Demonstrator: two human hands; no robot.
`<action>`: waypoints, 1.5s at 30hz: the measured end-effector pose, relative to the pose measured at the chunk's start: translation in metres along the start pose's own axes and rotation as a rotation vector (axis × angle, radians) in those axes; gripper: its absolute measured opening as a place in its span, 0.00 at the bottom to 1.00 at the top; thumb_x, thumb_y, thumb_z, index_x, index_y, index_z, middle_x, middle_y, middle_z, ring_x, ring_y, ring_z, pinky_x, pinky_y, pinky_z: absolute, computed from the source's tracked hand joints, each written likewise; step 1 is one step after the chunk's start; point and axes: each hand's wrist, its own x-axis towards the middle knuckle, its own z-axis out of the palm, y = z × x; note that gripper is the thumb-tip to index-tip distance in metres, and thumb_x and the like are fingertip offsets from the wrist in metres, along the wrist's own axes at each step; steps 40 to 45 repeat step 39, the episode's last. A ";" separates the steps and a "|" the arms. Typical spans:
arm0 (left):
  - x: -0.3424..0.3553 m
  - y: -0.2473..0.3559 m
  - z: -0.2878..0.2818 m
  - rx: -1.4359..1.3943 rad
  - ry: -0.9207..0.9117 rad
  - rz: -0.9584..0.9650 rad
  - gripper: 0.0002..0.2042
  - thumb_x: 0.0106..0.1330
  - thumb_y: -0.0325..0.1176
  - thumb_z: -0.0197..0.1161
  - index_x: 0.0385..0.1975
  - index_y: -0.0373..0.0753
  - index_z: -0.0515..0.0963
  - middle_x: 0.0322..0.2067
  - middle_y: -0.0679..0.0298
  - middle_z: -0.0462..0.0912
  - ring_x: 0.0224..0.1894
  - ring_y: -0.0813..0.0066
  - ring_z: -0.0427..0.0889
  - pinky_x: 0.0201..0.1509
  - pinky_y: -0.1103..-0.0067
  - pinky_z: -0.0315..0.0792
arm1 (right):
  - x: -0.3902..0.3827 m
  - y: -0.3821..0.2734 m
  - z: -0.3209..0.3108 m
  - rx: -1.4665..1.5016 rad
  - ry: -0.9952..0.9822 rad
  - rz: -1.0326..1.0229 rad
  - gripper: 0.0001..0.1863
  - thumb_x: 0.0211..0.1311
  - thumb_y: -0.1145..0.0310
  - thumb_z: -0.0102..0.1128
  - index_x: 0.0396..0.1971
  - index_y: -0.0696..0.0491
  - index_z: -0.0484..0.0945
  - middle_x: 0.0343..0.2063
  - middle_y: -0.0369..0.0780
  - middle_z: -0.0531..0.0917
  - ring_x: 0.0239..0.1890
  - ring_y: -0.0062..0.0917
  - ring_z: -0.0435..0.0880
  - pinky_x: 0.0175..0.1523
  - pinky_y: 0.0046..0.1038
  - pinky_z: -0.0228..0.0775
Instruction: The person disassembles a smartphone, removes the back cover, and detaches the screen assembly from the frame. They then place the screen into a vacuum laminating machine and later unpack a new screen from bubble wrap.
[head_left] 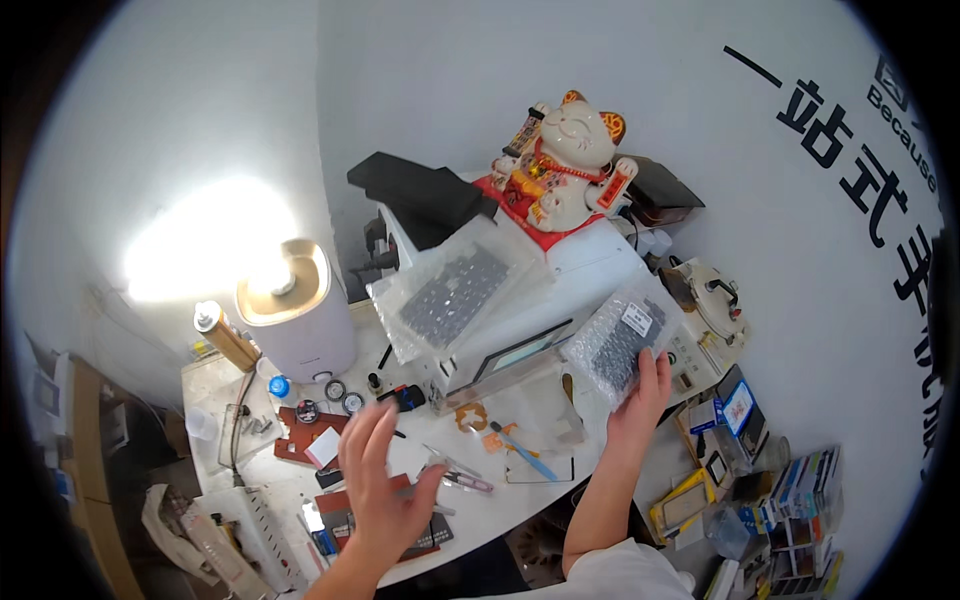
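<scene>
My right hand point(640, 400) grips the lower edge of a bubble-wrap package point(622, 338) with a dark flat item inside and a white label. The package is raised in front of a white box-shaped machine point(590, 265) and covers part of it. Over the near part of the desk is my left hand point(385, 490), fingers spread and holding nothing. Beneath it lie dark red-brown mats point(425, 545) and small tools, among them pink-handled tweezers or pliers point(468, 482). On top of the machine rests a second clear bag point(455, 295) with a dark keyboard-like part in it.
A lucky cat figure point(570, 165) and a black stand point(425, 195) top the machine. Left of it stand a white cylindrical humidifier-like device point(300, 330) and a spray can point(225, 335). A blue-handled brush point(525, 455) lies in front. Stacked boxes point(800, 490) fill the right side.
</scene>
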 end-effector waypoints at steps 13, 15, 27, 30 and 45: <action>0.213 -0.045 0.052 0.229 -0.688 -0.263 0.49 0.54 0.68 0.66 0.65 0.30 0.65 0.63 0.45 0.68 0.61 0.48 0.74 0.63 0.64 0.70 | 0.120 -0.013 0.049 -0.330 -0.064 0.373 0.31 0.64 0.65 0.67 0.61 0.60 0.65 0.38 0.38 0.81 0.35 0.19 0.79 0.34 0.24 0.76; 0.220 -0.049 0.049 0.214 -0.767 -0.293 0.49 0.52 0.67 0.68 0.63 0.29 0.67 0.62 0.44 0.69 0.61 0.50 0.75 0.63 0.65 0.70 | 0.123 -0.013 0.050 -0.323 -0.072 0.395 0.31 0.64 0.65 0.66 0.62 0.60 0.64 0.39 0.39 0.81 0.35 0.20 0.79 0.32 0.24 0.75; 0.237 -0.031 0.023 -0.096 -0.983 -0.789 0.41 0.55 0.60 0.73 0.55 0.27 0.73 0.50 0.55 0.80 0.53 0.68 0.79 0.56 0.74 0.72 | 0.113 -0.001 0.018 -0.211 -0.009 0.334 0.27 0.65 0.65 0.63 0.60 0.60 0.69 0.36 0.37 0.82 0.32 0.19 0.80 0.31 0.25 0.72; 0.230 -0.044 0.018 -0.425 -0.944 -0.974 0.35 0.60 0.55 0.71 0.57 0.31 0.73 0.51 0.60 0.79 0.54 0.73 0.77 0.57 0.76 0.72 | 0.118 -0.012 0.037 -0.640 -0.107 0.286 0.25 0.67 0.62 0.62 0.58 0.60 0.71 0.37 0.35 0.82 0.32 0.18 0.80 0.32 0.24 0.73; 0.179 -0.022 0.019 -0.937 -0.909 -0.935 0.27 0.66 0.43 0.69 0.60 0.37 0.71 0.56 0.64 0.77 0.58 0.74 0.73 0.65 0.74 0.66 | -0.005 -0.005 0.073 0.134 -0.712 0.758 0.34 0.73 0.50 0.52 0.72 0.48 0.56 0.58 0.39 0.78 0.52 0.27 0.83 0.51 0.29 0.80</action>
